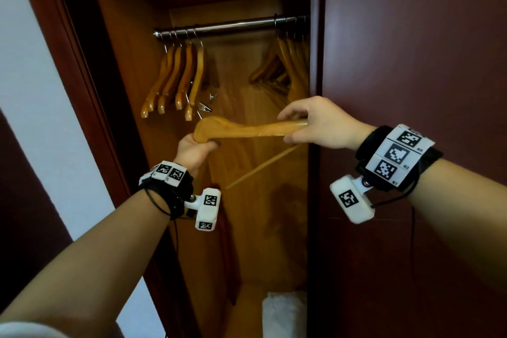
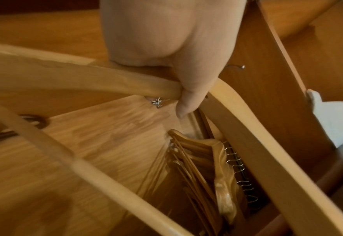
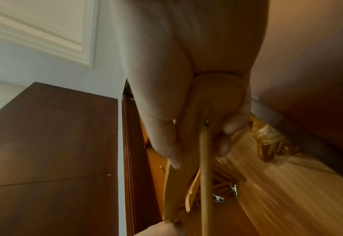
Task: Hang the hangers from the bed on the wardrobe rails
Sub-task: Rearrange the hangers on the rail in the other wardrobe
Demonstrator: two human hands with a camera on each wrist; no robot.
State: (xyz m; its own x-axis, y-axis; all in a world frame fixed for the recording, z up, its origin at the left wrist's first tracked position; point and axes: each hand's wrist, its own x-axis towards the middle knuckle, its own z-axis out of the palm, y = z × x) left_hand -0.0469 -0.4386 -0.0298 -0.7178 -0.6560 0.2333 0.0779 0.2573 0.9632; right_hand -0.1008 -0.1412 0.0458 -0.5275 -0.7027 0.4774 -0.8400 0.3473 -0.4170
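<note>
1. An open wardrobe with a honey-coloured wood interior and dark reddish-brown doors stands against a pale wall; a chrome rail runs across the upper compartment, above and beyond both hands
2. A white folded item lies on the wardrobe floor, far below the right hand
3. Four wooden hangers hang bunched at the rail's left end, above the left hand; a second, tighter bunch of hangers hangs at the right end, above the right hand, partly hidden by the door, so its count cannot be told
4. Metal clips dangle from the left bunch, just above the held hanger's left tip
5. One wooden hanger is held in the air in front of the opening, below the rail and apart from it, between the two hands
6. Its long axis lies roughly level, left to right, with one shoulder tip at each hand; the thin lower bar slants down from the right hand toward the lower left, and the hook cannot be made out
7. The left hand's grip is clenched around the hanger's left end, thumb wrapped over the wood in the left wrist view
8. The right hand's grip grasps the hanger's right end from above, fingers curled on one side and thumb on the other, where the lower bar joins
</note>
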